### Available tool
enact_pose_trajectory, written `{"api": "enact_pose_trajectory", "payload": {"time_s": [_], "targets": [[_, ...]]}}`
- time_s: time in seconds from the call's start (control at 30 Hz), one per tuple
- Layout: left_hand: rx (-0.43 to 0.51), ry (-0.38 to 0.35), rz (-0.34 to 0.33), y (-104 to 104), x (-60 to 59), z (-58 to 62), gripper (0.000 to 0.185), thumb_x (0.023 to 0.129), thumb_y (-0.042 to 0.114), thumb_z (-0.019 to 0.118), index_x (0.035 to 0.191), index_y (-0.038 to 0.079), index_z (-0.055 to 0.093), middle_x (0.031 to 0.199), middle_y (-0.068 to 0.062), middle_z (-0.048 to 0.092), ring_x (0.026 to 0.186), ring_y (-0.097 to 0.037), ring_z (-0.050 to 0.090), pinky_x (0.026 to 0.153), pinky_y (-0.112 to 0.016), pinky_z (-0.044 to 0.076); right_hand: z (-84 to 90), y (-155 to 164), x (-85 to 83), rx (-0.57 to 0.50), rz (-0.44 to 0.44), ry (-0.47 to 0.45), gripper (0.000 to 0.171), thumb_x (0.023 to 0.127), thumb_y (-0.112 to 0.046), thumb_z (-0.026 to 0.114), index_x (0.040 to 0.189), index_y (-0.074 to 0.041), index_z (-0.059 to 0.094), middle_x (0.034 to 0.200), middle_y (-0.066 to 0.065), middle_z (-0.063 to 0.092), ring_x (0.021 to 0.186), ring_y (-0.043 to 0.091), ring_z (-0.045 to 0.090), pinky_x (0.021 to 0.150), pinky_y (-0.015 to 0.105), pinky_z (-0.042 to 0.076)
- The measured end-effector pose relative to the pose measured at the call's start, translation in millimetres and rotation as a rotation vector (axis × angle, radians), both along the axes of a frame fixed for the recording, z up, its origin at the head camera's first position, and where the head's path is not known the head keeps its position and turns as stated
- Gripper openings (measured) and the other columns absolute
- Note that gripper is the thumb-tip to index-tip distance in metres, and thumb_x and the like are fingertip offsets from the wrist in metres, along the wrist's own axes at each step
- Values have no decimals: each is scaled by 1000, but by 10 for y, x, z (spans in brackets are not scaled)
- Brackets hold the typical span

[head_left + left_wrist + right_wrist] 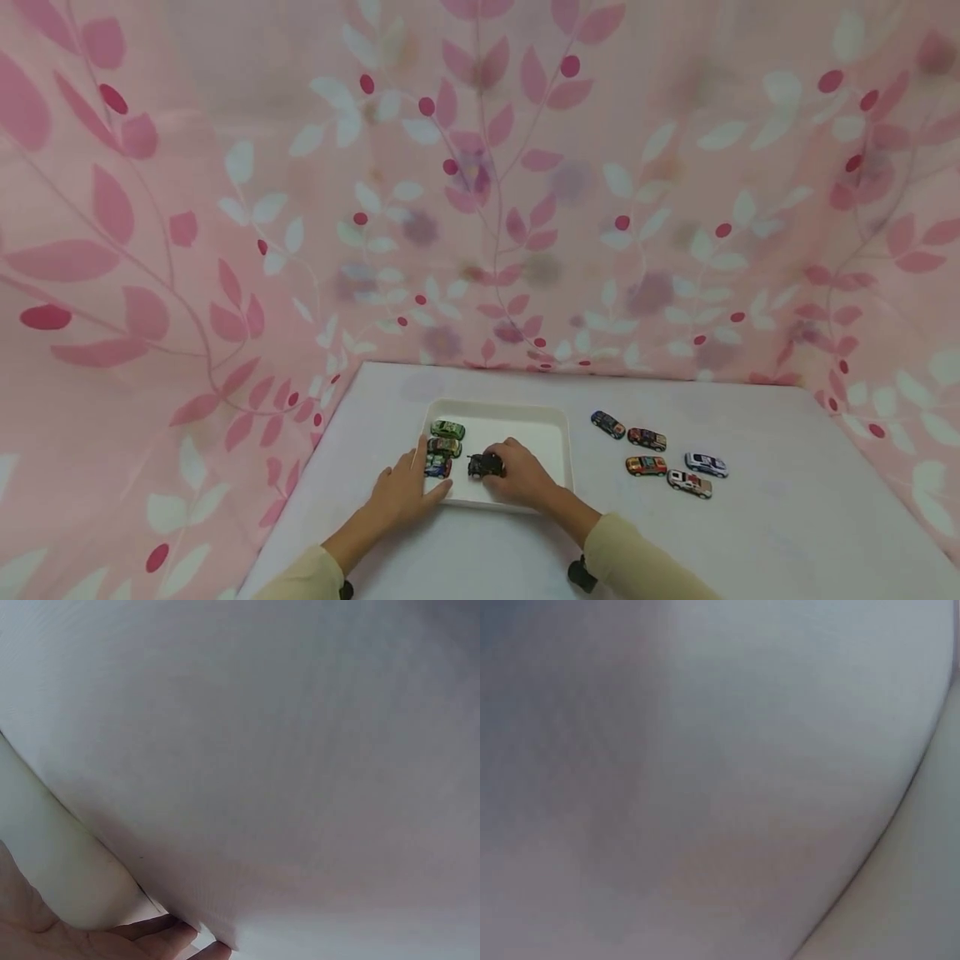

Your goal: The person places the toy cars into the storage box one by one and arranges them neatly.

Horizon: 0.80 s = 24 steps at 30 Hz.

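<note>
A white tray [542, 433] lies on the white table [750, 542]. My right hand [516, 472] reaches into it and curls its fingers round a black toy car [484, 465] on the tray floor. Along the tray's left side stand a green car [447, 429], a darker car [444, 447] and a blue car [438, 467]. My left hand [407, 487] rests flat at the tray's front left corner, fingers straight beside the blue car. In the left wrist view only fingertips [157, 931] and a pale tray wall [60, 862] show. The right wrist view is a white blur.
Several more toy cars stand loose on the table right of the tray, among them a dark blue car [607, 424], an orange one [646, 465] and a white one [706, 463]. A pink leaf-patterned cloth [480, 208] hangs behind and at both sides.
</note>
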State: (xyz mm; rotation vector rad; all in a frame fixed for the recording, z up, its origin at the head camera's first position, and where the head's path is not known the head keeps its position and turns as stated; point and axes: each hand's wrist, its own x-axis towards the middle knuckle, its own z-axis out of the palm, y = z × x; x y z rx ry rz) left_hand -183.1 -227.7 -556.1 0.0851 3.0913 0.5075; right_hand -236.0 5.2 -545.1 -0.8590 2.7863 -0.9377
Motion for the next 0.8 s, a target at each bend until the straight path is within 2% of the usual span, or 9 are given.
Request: {"api": "enact_pose_trajectory", "payload": {"time_s": [0.17,0.27,0.43,0.8], "targets": [[10,0,1,10,46,4,96,90,62,57,154,-2,26,141,-28,51,131,-41,51,101,-66,38,-25,-40,38,7,14,-45,34,84,-23,74,115,-8,69,103,3,62,91,13,59,83,35,53],[16,22,-2,19,17,40,96,90,62,56,154,-2,25,141,-28,51,131,-41,50,102,-66,38,11,-53,11,-1,-2,-37,34,83,-23,74,114,-10,69,103,3,62,91,13,59,83,35,53],[14,3,-3,34,-31,86,96,90,61,56,155,-1,23,142,-28,50,132,-41,49,102,-66,37,48,-67,-25,29,23,-30,35,83,-26,75,114,-11,70,103,3,64,91,12,60,81,34,52],[-1,-9,-6,17,-29,74,96,91,62,56,155,-2,23,143,-28,49,133,-41,49,104,-65,36,33,-100,2,40,14,-51,36,83,-25,77,114,-10,69,102,3,62,90,14,60,81,35,53]]}}
